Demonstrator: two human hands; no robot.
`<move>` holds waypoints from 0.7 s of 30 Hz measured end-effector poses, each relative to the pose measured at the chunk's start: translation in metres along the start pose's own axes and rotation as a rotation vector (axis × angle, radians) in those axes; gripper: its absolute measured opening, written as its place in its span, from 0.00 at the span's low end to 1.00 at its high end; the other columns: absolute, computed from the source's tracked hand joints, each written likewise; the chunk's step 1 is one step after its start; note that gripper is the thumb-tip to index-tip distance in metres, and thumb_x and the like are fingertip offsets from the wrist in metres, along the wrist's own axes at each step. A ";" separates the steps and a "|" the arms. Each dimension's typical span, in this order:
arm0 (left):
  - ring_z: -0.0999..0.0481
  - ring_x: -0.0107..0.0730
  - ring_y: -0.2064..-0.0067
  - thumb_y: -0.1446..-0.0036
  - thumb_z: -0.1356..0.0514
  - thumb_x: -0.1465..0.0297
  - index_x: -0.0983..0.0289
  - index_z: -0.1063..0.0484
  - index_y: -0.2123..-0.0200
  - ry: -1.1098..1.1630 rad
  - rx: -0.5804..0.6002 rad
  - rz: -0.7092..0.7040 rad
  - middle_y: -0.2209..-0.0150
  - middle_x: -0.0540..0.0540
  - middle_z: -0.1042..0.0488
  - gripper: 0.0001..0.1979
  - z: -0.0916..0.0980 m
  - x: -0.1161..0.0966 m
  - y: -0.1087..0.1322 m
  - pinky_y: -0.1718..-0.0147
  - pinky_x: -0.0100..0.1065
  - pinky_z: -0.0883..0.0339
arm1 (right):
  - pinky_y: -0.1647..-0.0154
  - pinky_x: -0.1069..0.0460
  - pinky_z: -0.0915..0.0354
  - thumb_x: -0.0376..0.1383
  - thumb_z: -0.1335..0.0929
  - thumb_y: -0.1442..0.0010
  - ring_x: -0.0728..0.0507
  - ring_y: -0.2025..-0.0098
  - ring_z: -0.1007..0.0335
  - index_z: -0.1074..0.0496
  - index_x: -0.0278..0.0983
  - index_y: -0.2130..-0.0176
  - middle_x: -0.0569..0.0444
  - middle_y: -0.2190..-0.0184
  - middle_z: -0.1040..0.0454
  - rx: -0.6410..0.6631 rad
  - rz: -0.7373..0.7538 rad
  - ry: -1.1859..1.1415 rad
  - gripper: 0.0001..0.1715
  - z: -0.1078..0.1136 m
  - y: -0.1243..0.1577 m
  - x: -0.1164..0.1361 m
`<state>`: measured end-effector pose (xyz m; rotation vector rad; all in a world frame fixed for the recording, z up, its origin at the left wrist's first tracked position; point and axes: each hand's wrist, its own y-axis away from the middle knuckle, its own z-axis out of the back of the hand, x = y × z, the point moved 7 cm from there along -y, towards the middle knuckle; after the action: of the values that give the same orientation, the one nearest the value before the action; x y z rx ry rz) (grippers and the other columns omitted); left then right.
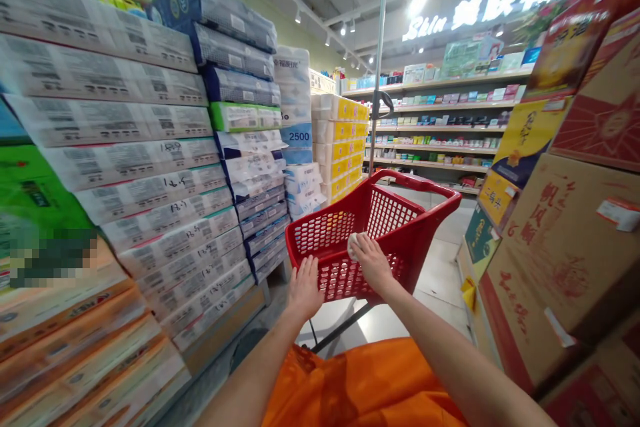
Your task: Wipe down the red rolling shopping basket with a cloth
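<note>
Clutching a white wad (pixel 353 247) in the right hand (pixel 374 264) against the red shopping cart (pixel 416 250) between wrapped packs (pixel 150 163) and cartons (pixel 575 240), resting the left hand (pixel 305 288), loosely extended, alongside, possibly risking slippage through uneven pressure rolling the cart.

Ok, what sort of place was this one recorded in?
Most likely a shop or small supermarket aisle: there is a red shopping cart under the person's hands, stacked packs of paper goods on one side, and lit shelves of small boxed products behind.
</note>
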<state>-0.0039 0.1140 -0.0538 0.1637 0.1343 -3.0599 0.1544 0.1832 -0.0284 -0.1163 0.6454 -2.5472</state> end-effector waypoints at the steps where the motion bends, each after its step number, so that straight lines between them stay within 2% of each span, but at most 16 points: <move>1: 0.60 0.36 0.36 0.55 0.50 0.72 0.72 0.58 0.39 0.006 0.000 0.037 0.36 0.57 0.59 0.38 -0.001 0.004 0.000 0.40 0.41 0.61 | 0.40 0.44 0.55 0.22 0.44 0.46 0.40 0.38 0.58 0.41 0.35 0.43 0.46 0.39 0.49 0.001 -0.054 0.006 0.31 0.002 0.000 -0.011; 4: 0.61 0.37 0.36 0.57 0.50 0.73 0.73 0.59 0.39 0.007 0.002 0.096 0.36 0.58 0.60 0.40 -0.003 0.009 -0.001 0.41 0.42 0.60 | 0.41 0.43 0.54 0.21 0.44 0.46 0.39 0.37 0.59 0.40 0.34 0.44 0.46 0.39 0.50 -0.003 -0.171 0.020 0.31 0.007 0.002 -0.034; 6: 0.62 0.37 0.36 0.58 0.50 0.72 0.73 0.59 0.39 -0.001 0.012 0.082 0.36 0.58 0.60 0.41 -0.003 0.007 -0.001 0.40 0.43 0.61 | 0.41 0.43 0.54 0.22 0.44 0.46 0.40 0.37 0.59 0.40 0.35 0.44 0.46 0.39 0.50 -0.010 -0.139 0.004 0.31 0.006 0.002 -0.024; 9: 0.62 0.37 0.36 0.58 0.50 0.71 0.73 0.60 0.39 -0.017 0.034 0.067 0.36 0.58 0.61 0.42 -0.003 0.003 0.000 0.40 0.43 0.61 | 0.41 0.44 0.54 0.23 0.42 0.46 0.41 0.38 0.58 0.39 0.36 0.44 0.47 0.39 0.49 -0.012 -0.001 -0.052 0.30 -0.001 0.002 0.011; 11: 0.62 0.36 0.36 0.58 0.51 0.70 0.72 0.60 0.39 -0.028 0.047 0.040 0.36 0.57 0.60 0.41 -0.004 0.001 0.001 0.40 0.42 0.62 | 0.41 0.45 0.54 0.24 0.42 0.46 0.41 0.38 0.57 0.39 0.37 0.44 0.49 0.39 0.49 -0.002 0.059 -0.078 0.30 -0.004 0.002 0.024; 17: 0.62 0.36 0.36 0.58 0.50 0.68 0.72 0.60 0.39 -0.031 0.038 -0.032 0.36 0.56 0.60 0.42 -0.009 -0.013 0.003 0.40 0.42 0.63 | 0.41 0.43 0.53 0.22 0.44 0.46 0.41 0.37 0.59 0.40 0.36 0.44 0.47 0.39 0.51 0.003 -0.138 -0.036 0.31 0.000 0.008 -0.008; 21: 0.60 0.36 0.36 0.57 0.50 0.67 0.71 0.58 0.39 -0.006 0.048 -0.109 0.36 0.56 0.58 0.41 -0.010 -0.029 0.004 0.40 0.42 0.63 | 0.42 0.44 0.51 0.22 0.43 0.46 0.40 0.38 0.56 0.38 0.36 0.45 0.47 0.40 0.48 -0.050 -0.007 -0.064 0.30 -0.001 0.014 0.017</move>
<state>0.0267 0.1128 -0.0611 0.1556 0.0722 -3.1732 0.1454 0.1647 -0.0362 -0.2162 0.6852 -2.5237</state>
